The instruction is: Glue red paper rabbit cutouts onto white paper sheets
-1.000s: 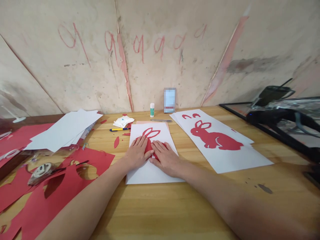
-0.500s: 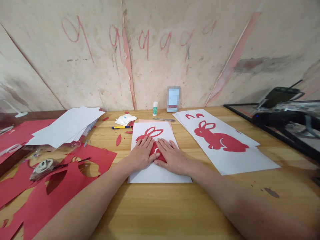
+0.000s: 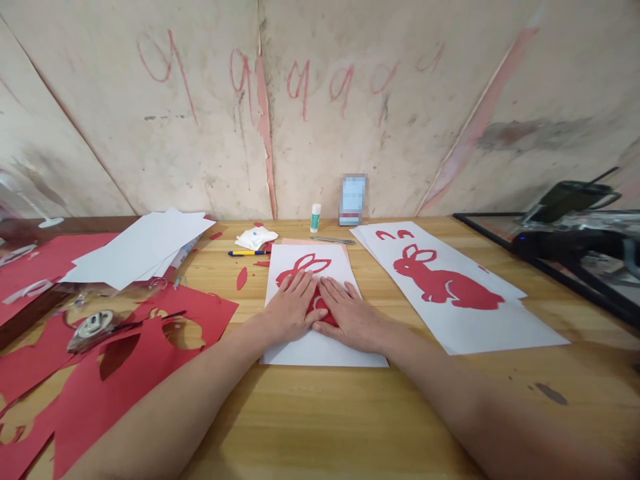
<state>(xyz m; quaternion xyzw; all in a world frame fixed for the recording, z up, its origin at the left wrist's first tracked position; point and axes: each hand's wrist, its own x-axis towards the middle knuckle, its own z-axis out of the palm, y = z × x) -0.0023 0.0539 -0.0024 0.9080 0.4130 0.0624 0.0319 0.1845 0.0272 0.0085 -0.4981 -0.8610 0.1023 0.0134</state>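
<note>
A white sheet [image 3: 320, 347] lies in front of me on the wooden table [image 3: 350, 427], with a red paper rabbit cut-out [image 3: 303, 268] on it. My left hand [image 3: 293, 307] and my right hand [image 3: 350, 313] rest flat on the rabbit's body, side by side, fingers stretched out and pointing away from me. They hide most of the body; the ears and head show above my fingertips.
To the right lies another white sheet [image 3: 500, 320] bearing a full red rabbit [image 3: 445, 283]. Red paper offcuts [image 3: 125, 373] and scissors [image 3: 100, 327] sit at left, with a white paper stack [image 3: 140, 247] behind. A glue stick [image 3: 315, 218], pen [image 3: 247, 253] and crumpled tissue [image 3: 256, 237] stand farther back.
Both hands stay flat on the red rabbit and have slid a little toward me on it. The view has shifted slightly to the left.
</note>
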